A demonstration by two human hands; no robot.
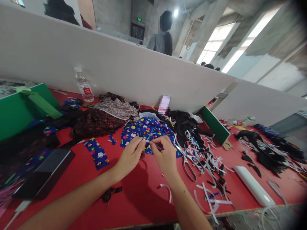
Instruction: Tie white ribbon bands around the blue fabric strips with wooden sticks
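Note:
My left hand (131, 150) and my right hand (165, 152) meet over the middle of the red table, fingers pinched close together. Between the fingertips runs a short, narrow white strip (146, 141), gripped from both sides. Just behind them lies blue fabric with a colourful cartoon print (144, 127). To the right of my right hand rest scissors (189, 171), their blades towards the blue fabric. A cut piece of the same blue print (97, 154) lies flat to the left of my left hand.
White and black scraps (213, 169) litter the right side. Dark floral fabric (98, 123) is heaped at the back left, near a water bottle (84, 86). A black device (45, 174) sits front left, a white case (254, 186) front right. Green dividers (214, 124) flank the workspace.

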